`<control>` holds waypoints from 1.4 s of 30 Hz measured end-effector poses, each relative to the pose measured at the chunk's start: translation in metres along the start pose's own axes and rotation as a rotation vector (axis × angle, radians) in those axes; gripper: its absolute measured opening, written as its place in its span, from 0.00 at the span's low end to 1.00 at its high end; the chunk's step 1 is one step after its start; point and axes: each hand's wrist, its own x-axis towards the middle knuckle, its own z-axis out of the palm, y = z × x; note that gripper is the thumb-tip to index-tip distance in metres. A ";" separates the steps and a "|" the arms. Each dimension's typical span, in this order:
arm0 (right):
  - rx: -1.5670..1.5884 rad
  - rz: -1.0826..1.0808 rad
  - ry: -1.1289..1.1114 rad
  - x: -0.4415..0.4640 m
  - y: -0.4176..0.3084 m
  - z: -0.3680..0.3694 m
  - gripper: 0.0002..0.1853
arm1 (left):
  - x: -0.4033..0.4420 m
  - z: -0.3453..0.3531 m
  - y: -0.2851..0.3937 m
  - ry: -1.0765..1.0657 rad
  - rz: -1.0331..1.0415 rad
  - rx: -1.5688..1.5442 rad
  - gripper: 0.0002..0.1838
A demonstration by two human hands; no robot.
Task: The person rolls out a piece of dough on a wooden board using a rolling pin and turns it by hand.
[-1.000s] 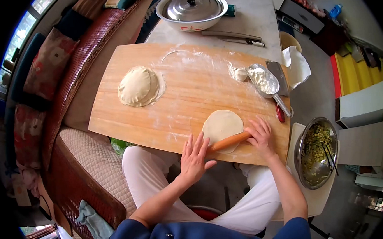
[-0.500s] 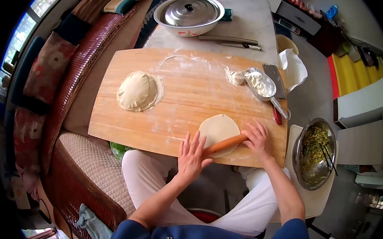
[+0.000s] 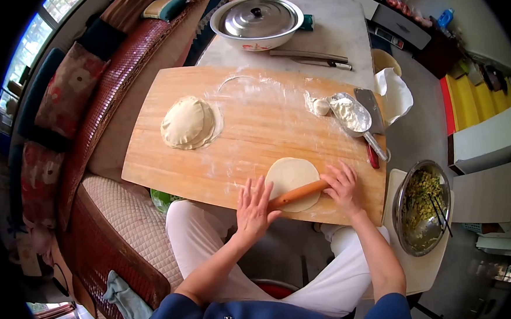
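Note:
A wooden rolling pin (image 3: 297,194) lies across a round, flat sheet of dough (image 3: 292,174) near the front edge of the wooden board (image 3: 192,172). My left hand (image 3: 254,209) rests on the pin's left end, fingers spread and stretched out. On its right end lies my right hand (image 3: 342,184), palm down, its fingers also extended and apart. Thin rounds of dough form a stack (image 3: 188,122) at the board's left. At the right, a metal scoop of flour (image 3: 352,114) sits beside a small dough ball (image 3: 321,107).
Beyond the board stands a lidded white basin (image 3: 257,20), with a long knife (image 3: 310,55) near it. A cleaver (image 3: 369,108) lies at the board's right edge. A steel bowl of chopped filling (image 3: 422,208) with black chopsticks stands at the right.
The rolling pin and both hands have shifted slightly leftward in view, staying on the dough sheet. The whole view has also moved a little, with the board lower in it.

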 end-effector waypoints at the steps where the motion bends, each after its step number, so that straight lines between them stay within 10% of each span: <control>1: -0.030 -0.010 -0.013 0.010 -0.009 -0.003 0.24 | -0.005 0.003 -0.007 0.014 -0.007 0.024 0.45; 9: -0.040 0.251 -0.152 0.108 0.004 0.031 0.21 | 0.151 -0.004 -0.068 0.457 -0.248 0.096 0.38; 15: 0.109 0.475 0.193 0.028 0.026 0.024 0.20 | 0.050 0.046 0.066 0.040 0.006 -0.009 0.41; 27: 0.344 0.622 0.471 -0.003 0.033 0.006 0.21 | 0.196 0.048 0.002 0.028 -0.205 0.224 0.38; 31: 0.344 0.632 0.523 -0.005 0.036 0.010 0.23 | 0.164 0.094 0.095 -0.027 0.139 0.208 0.39; 39: 0.545 0.655 0.217 -0.004 0.035 -0.017 0.22 | 0.082 0.042 0.048 -0.149 0.397 0.064 0.38; 42: 0.276 0.348 0.181 -0.015 0.023 -0.023 0.19 | 0.069 0.009 0.008 -0.123 0.313 -0.142 0.41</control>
